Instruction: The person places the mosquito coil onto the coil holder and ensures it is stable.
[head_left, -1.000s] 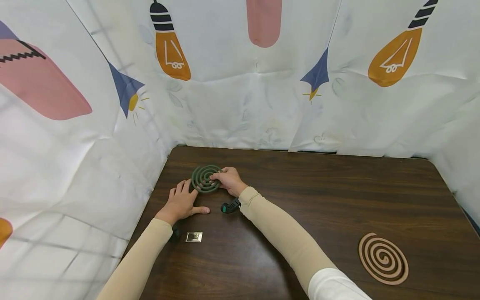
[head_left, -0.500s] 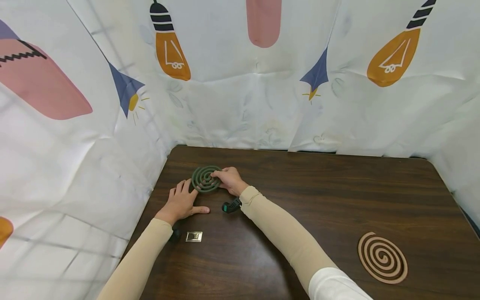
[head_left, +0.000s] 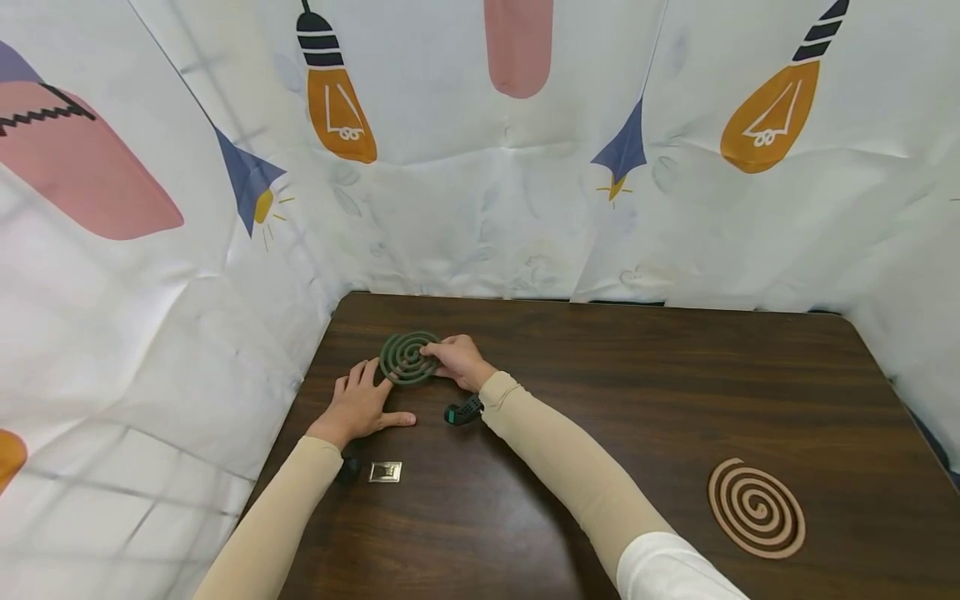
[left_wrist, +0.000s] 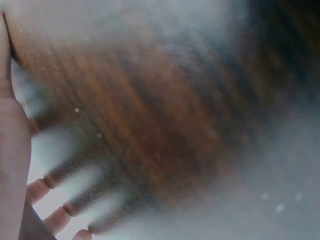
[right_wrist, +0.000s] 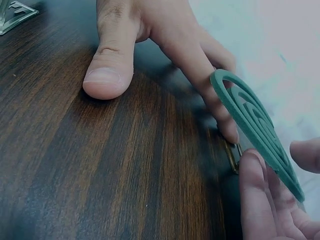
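A green mosquito coil (head_left: 405,360) is in my right hand (head_left: 462,363), near the table's far left corner. In the right wrist view the coil (right_wrist: 255,127) stands tilted, with my thumb on one side and my fingers (right_wrist: 254,185) on the other. My left hand (head_left: 356,408) rests on the table, fingers and thumb spread. Its index fingertip is right by the coil's edge, beside a small brass-coloured metal piece (right_wrist: 233,157). Blurred in the left wrist view, my left fingertips (left_wrist: 55,220) meet the wood.
A small shiny metal plate (head_left: 385,472) lies on the dark wooden table (head_left: 600,375), nearer than my left hand. Farther right lies a brown mosquito coil (head_left: 757,508). Printed white curtains (head_left: 510,208) hang along the back and left sides.
The head view has turned slightly to the right. Both hands and the green coil keep nearly the same place, with the right hand still pinching the coil.
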